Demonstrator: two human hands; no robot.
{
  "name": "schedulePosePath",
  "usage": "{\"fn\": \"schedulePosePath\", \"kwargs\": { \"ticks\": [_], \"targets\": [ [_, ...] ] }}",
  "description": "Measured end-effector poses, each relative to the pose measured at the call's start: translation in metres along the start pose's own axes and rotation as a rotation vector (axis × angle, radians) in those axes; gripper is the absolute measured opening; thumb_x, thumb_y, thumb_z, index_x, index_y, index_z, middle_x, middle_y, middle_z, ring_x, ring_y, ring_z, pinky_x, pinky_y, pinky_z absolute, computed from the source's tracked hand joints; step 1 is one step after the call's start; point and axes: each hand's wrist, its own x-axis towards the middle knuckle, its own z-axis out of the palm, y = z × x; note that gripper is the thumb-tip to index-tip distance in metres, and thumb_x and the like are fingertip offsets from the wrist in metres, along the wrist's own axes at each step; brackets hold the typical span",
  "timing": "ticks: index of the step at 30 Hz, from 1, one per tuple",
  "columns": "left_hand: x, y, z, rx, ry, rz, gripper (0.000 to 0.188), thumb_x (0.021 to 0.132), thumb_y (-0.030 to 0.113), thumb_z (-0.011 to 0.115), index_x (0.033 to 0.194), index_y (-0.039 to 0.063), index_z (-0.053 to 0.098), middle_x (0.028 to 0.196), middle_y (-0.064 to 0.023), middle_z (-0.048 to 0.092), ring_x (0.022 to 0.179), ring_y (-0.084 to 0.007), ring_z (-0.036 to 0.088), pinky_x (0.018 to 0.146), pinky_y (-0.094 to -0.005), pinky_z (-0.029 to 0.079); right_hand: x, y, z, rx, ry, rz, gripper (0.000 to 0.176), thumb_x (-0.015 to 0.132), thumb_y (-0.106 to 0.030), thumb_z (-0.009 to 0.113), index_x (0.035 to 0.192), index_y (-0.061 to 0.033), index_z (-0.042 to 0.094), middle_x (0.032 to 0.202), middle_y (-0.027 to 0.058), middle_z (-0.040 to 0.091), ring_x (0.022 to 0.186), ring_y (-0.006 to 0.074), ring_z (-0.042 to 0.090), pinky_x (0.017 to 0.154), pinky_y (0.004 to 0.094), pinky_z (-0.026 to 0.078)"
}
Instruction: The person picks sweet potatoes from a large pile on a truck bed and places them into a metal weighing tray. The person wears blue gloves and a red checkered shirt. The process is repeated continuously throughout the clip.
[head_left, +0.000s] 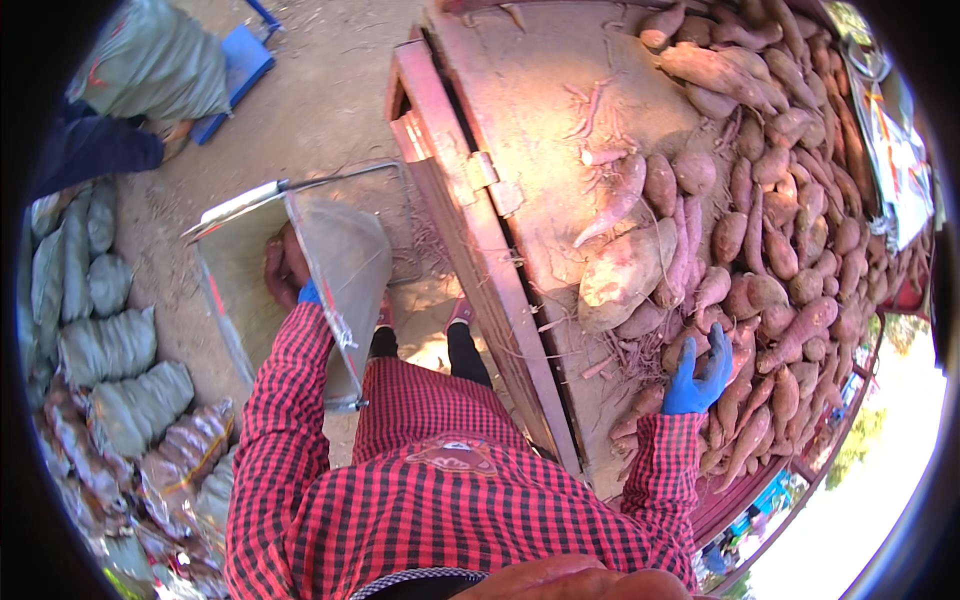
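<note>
My left hand (309, 292), in a blue glove, reaches into the mouth of a woven sack (341, 247) held wide on a metal frame (330, 178). Reddish sweet potatoes (283, 262) lie in the sack, right by that hand. Most of its fingers are hidden, so its grip cannot be told. My right hand (697, 379), also blue-gloved, is over the heap of sweet potatoes (795, 322) on a truck bed (547, 97). Its fingers are apart and curved, with nothing clearly held. A large pale sweet potato (626, 274) lies up and left of it.
The bed's hinged metal side (480, 247) runs between the sack and the heap. Several filled sacks (109, 337) lie on the ground at left. Another person's leg (97, 154) is beside a full sack (154, 64) on a blue platform (244, 75).
</note>
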Motion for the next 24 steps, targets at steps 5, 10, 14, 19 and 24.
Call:
{"fn": "schedulePosePath", "kwargs": {
  "ticks": [5,10,14,19,24],
  "targets": [
    [-0.004,-0.024,0.031,0.062,-0.274,-0.027,0.040,0.088,0.020,0.063,0.123,0.000,0.059,0.113,-0.0208,0.064,0.103,-0.0343,0.062,0.089,-0.0403,0.049,0.039,-0.005,-0.001,0.037,-0.041,0.083,0.039,0.085,-0.012,0.068,0.122,-0.0002,0.061,0.118,0.0155,0.064,0.110,0.0263,0.060,0.097,0.0359,0.045],
    [-0.012,-0.022,0.026,0.002,-0.318,-0.037,0.039,0.088,0.017,0.063,0.123,0.000,0.058,0.113,-0.0197,0.064,0.102,-0.0316,0.063,0.089,-0.0387,0.049,0.122,0.005,0.056,0.020,-0.545,0.410,0.070,0.083,-0.046,0.068,0.134,-0.0007,0.050,0.112,0.0206,0.066,0.102,0.0287,0.065,0.088,0.0370,0.050],
    [-0.023,-0.008,0.017,-0.122,-0.284,-0.019,0.039,0.089,0.015,0.062,0.124,-0.001,0.058,0.114,-0.0188,0.063,0.102,-0.0294,0.063,0.090,-0.0375,0.049,0.183,0.044,0.123,-0.063,-0.696,0.500,0.084,0.077,-0.057,0.068,0.130,0.0054,0.052,0.120,0.0236,0.063,0.109,0.0326,0.062,0.095,0.0380,0.047],
    [-0.093,0.006,-0.024,-0.667,0.200,-0.006,0.038,0.089,0.012,0.062,0.124,-0.002,0.057,0.114,-0.0177,0.063,0.101,-0.0267,0.063,0.090,-0.0359,0.049,0.177,0.098,0.151,0.919,-0.369,0.626,0.048,0.085,-0.026,0.073,0.122,0.0019,0.060,0.104,0.0074,0.067,0.095,0.0168,0.062,0.085,0.0313,0.050],
    [-0.155,0.108,-0.147,-0.747,0.704,-0.040,0.034,0.092,0.005,0.058,0.124,-0.005,0.057,0.114,-0.0131,0.062,0.101,-0.0183,0.061,0.090,-0.0304,0.048,0.184,0.061,0.069,1.827,-0.126,0.637,0.058,0.094,-0.048,0.055,0.133,-0.0063,0.048,0.099,0.0084,0.066,0.081,0.0227,0.063,0.074,0.0378,0.053]
  ]
}}
